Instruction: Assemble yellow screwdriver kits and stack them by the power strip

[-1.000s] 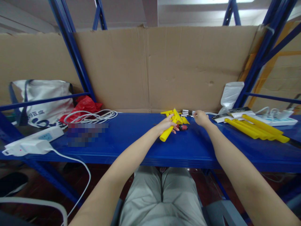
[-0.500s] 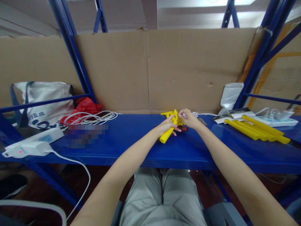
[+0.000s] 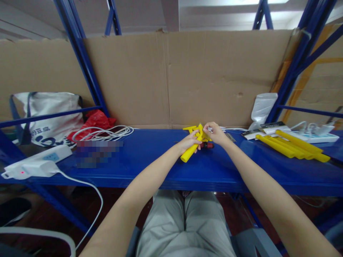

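My left hand is wrapped round a yellow plastic tool with a tubular handle, whose handle slants down toward me. At the tool's upper end my right hand is closed in a pinch; whatever its fingertips hold is too small to make out. More yellow plastic parts show just behind my left hand. Beneath the hands, a screwdriver with a red and black handle lies on the blue tabletop, its shaft mostly hidden.
Several yellow tubes lie at right by flat packets and a white power strip. On the left are another power strip, coiled white cable, a red plastic bag and a cloth bag. Cardboard stands behind.
The yellow handle's lower end has shifted slightly left, and my left fingers have drawn in closer under it. My right hand keeps its pinch at the tool's upper end.
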The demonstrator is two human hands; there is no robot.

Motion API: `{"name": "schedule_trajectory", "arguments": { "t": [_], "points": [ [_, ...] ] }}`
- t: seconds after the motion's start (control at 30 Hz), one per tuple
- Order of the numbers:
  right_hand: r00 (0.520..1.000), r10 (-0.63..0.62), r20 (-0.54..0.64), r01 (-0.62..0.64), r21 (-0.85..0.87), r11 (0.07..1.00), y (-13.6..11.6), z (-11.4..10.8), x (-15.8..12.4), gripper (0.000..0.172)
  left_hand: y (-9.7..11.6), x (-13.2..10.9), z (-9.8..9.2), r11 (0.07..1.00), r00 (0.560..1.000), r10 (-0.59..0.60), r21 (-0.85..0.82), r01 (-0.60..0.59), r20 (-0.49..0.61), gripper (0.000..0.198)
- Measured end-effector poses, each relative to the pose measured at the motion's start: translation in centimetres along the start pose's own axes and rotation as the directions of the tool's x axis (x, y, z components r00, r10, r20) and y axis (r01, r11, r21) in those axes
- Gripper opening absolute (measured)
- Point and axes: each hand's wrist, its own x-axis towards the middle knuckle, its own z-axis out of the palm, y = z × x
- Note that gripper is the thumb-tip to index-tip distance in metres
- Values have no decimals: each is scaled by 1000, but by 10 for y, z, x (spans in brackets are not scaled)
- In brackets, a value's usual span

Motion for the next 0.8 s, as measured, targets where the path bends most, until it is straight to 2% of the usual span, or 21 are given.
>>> {"name": "schedule_trajectory", "arguments": {
  "t": [0.13,0.27,0.43,0.63,0.8],
  "points": [
    [1000,6,-20,-6,30,1000,0,2,-1,8,0,0,-1,1000,1000,-10,9,10,10,78],
    [995,79,-68,-70,117,991,1,9,-2,7,1,-1,-1,1000,1000,7,11,-7,19,77],
    [989,122,-81,-99,247,964,4,14,-2,25,5,-5,-3,999,999,29,-30,-28,35,78],
    [988,152,25,-149,392,908,6,11,-3,37,11,-9,-3,999,996,43,-37,-41,78,80],
    [982,179,55,-185,441,878,7,5,-4,39,8,-8,-2,998,995,67,-21,-65,76,76]
  ]
}}
